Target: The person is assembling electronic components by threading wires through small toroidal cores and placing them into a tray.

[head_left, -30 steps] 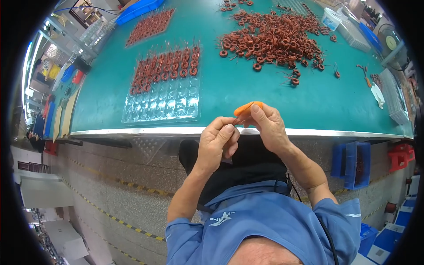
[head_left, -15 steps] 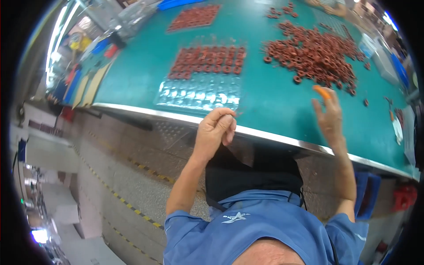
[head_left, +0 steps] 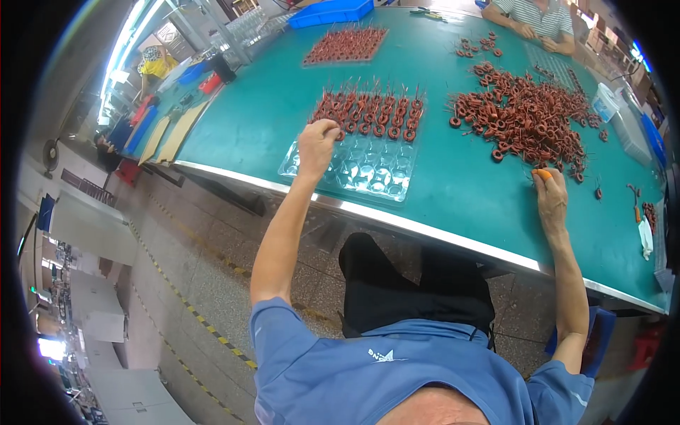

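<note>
I have left hand (head_left: 319, 145) drawn into pinch at filled edge of clear tray (head_left: 375, 173); cannot tell what it grips. Right hand (head_left: 551, 198) curled round orange handle (head_left: 542, 173), beside loose coil pile (head_left: 524, 113) on counter (head_left: 453, 170). Clear tray: red-brown coils (head_left: 368, 117) in upper rows, bare pockets below. Farther tray (head_left: 326, 64): coils throughout. Beyond, blue bin (head_left: 331, 13); far right, white tub (head_left: 605, 105), contents unclear.
</note>
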{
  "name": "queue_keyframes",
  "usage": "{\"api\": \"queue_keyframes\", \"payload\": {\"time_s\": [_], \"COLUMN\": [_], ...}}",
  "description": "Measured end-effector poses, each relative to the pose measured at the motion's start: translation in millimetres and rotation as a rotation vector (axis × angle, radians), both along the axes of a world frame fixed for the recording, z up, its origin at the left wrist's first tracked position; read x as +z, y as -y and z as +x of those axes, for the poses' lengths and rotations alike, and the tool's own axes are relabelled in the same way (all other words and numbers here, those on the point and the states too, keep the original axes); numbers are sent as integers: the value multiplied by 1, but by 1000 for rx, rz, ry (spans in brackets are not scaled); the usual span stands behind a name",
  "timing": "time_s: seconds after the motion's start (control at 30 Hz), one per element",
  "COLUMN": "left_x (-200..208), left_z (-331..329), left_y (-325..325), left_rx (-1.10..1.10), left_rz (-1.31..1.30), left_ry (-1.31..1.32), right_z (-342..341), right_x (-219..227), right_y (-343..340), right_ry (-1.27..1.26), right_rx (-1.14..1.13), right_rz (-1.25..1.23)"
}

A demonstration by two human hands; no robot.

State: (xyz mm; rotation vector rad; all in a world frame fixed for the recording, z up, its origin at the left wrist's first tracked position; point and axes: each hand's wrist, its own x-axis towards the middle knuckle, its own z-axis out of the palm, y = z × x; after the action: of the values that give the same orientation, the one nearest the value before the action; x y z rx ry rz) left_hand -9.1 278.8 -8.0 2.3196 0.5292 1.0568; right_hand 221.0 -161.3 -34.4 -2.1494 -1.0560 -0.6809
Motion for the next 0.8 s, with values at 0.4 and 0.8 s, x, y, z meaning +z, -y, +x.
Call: {"api": "queue_keyframes", "payload": {"time_s": [0.4, 0.8], "left_x": [-5, -4], "left_z": [22, 29], "left_y": [26, 253], "left_rx": [-5, -892], "left_rz": [257, -1135], "left_ry": [-60, 266], "right_z": [-54, -129], "right_x": [51, 54], "right_y": [-14, -83], "right_ry": [-601, -1011], "right_rx": [107, 458], "right_rz": [608, 592]}}
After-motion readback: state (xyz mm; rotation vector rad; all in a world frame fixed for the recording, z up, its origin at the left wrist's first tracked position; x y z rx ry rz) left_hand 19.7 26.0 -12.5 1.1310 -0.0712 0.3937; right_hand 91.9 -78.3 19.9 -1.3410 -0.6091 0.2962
